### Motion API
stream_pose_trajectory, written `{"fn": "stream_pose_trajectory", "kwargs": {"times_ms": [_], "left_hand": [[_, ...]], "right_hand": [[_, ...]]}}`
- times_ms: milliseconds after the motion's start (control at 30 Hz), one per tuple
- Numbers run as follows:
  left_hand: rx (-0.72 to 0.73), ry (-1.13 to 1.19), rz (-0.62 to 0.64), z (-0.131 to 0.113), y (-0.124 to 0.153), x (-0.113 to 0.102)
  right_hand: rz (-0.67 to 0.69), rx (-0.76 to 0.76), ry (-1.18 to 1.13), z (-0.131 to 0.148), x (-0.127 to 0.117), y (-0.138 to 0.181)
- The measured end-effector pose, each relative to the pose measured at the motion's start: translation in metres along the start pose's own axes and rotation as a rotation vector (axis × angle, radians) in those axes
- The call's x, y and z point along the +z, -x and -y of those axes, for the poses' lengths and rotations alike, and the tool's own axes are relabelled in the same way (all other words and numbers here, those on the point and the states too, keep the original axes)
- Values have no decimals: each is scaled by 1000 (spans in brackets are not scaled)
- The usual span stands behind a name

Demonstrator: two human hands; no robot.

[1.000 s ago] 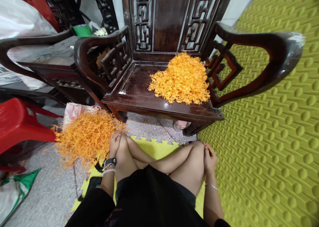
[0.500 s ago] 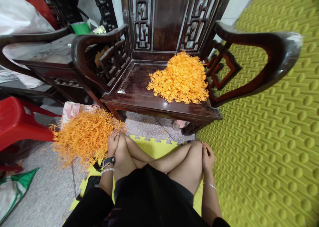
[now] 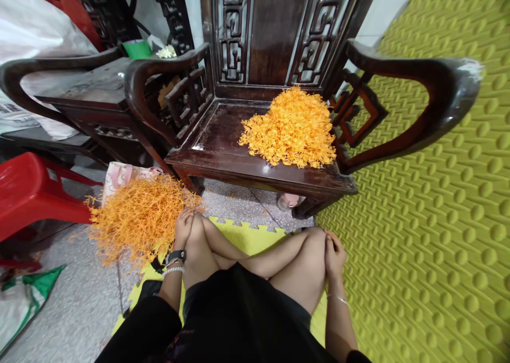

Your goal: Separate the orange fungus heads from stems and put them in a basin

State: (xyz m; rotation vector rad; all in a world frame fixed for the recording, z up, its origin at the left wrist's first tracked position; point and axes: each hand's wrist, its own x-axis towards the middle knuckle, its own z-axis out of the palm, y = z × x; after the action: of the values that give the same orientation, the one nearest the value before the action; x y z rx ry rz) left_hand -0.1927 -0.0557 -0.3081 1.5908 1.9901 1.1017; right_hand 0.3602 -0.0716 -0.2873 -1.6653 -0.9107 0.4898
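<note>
I sit cross-legged on the floor. My left hand [image 3: 182, 228] rests on my left knee, fingers curved over it, holding nothing, right beside a loose heap of orange strands [image 3: 137, 217] on the floor. My right hand [image 3: 333, 254] lies against my right knee, fingers together and flat, nothing in it. A second, denser orange pile [image 3: 290, 127] sits on the seat of a dark carved wooden armchair [image 3: 223, 155] in front of me.
A red plastic stool [image 3: 27, 193] stands at the left, with another dark wooden chair [image 3: 79, 94] behind it. Yellow-green foam matting [image 3: 418, 219] covers the floor to the right. A green and white bag [image 3: 19, 299] lies at the lower left.
Only the camera view shifts slightly. Both hands stay on the knees and the piles have not moved.
</note>
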Motion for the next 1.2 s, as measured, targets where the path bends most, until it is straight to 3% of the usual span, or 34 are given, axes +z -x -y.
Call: {"fn": "stream_pose_trajectory", "kwargs": {"times_ms": [833, 1200], "left_hand": [[-2, -22, -4, -2, 3, -1], [-1, 23, -21, -2, 3, -1]], "right_hand": [[85, -18, 19, 7, -5, 5], [49, 9, 25, 4, -3, 3]]}}
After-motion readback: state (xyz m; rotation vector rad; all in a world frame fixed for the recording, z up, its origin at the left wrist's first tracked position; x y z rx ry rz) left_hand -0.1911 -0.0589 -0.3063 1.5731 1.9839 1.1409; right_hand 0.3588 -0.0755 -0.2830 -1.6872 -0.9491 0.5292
